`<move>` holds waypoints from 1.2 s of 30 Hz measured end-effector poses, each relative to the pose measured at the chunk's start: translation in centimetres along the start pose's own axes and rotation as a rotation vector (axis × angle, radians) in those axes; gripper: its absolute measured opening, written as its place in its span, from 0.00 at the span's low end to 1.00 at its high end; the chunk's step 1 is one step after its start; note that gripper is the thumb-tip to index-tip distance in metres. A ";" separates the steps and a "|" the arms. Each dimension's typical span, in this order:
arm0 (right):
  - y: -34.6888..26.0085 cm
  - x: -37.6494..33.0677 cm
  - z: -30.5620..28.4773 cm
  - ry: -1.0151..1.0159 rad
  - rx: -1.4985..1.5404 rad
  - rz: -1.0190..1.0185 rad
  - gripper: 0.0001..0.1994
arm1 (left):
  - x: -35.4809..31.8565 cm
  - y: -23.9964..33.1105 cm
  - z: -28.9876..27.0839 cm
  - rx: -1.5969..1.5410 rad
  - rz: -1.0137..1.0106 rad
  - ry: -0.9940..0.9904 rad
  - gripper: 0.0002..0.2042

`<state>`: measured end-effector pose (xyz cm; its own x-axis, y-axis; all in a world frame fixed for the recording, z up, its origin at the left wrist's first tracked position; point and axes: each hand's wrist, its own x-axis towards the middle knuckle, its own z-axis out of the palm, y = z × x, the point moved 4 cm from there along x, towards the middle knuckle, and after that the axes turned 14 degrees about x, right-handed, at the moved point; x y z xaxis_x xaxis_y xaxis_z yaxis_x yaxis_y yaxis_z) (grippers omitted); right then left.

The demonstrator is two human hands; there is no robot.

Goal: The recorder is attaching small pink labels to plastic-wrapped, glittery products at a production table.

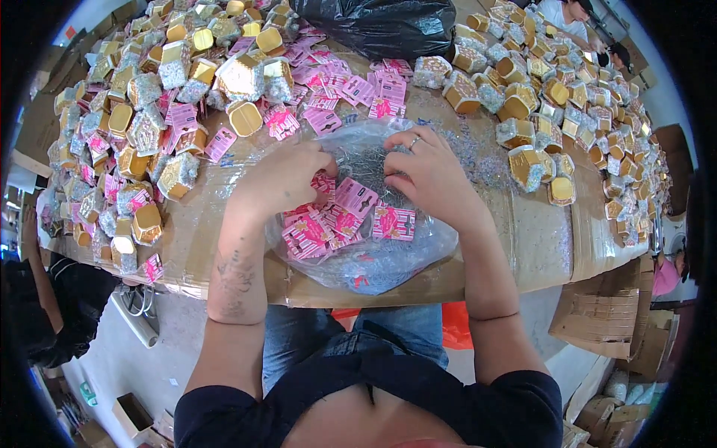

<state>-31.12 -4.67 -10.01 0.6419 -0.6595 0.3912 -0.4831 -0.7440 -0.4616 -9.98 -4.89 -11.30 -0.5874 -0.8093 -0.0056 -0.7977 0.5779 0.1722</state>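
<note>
A clear plastic bag (422, 254) lies spread at the table's near edge, with pink-and-white cardboard tags (310, 233) and a heap of thin silvery wire pieces (362, 160) on it. Over its left side is my left hand (287, 179), palm down, fingers curled closed beside a pink tag; whatever they pinch is hidden. Across from it, my right hand (429, 175) wears a ring and bends its fingers into the wire heap. Its fingertips are closed on something too small to make out. More pink tags (358, 89) lie loose beyond the bag.
Gold-and-white glittery house-shaped ornaments (243, 78) pile up at left, and more ornaments (523, 97) at right. A black plastic bag (381, 26) sits at the far side. Cardboard (515, 257) covers the table. Other people (567, 19) are at the far right and left edge.
</note>
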 end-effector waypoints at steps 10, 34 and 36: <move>0.0 0.5 -1.5 0.091 0.184 -0.034 0.05 | 0.4 -0.3 -1.4 -0.131 -0.044 0.110 0.15; -0.9 0.4 -2.2 0.322 0.369 -0.008 0.06 | 2.1 1.9 -2.2 -0.908 -0.240 0.605 0.13; -1.5 0.5 -1.8 0.157 0.354 -0.007 0.08 | 1.9 1.6 -2.2 -0.910 -0.244 0.653 0.13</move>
<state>-31.15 -4.10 -7.69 0.5324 -0.6834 0.4996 -0.2261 -0.6835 -0.6941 -12.09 -5.74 -8.87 -0.0355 -0.9432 0.3302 -0.3298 0.3230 0.8871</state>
